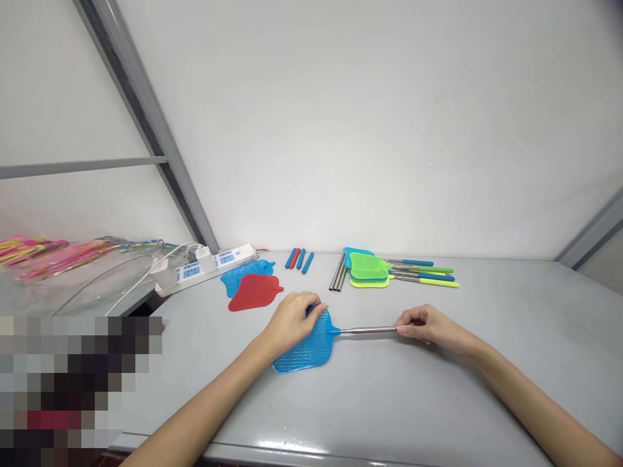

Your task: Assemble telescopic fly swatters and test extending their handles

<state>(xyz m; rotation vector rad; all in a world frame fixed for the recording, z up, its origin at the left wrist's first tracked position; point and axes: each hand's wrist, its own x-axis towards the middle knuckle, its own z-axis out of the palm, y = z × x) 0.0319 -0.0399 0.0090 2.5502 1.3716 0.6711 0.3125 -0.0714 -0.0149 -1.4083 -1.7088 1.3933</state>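
A blue fly swatter head (311, 347) with a mesh face lies just above the grey table, joined at its neck to a thin metal rod (370, 330). My left hand (294, 321) grips the head at its upper left edge, thumb lying across the mesh. At the rod's far end, my right hand (428, 327) pinches the metal between thumb and fingers. No coloured grip shows on this rod, though its very end is hidden in my fingers.
Behind lie a red swatter head (256, 292), blue heads (241, 274), several short grips (299, 259), loose metal rods (337, 279) and a pile of swatters with handles (370, 267). A power strip (209, 267) with cables stands left, near bagged pink items (68, 259).
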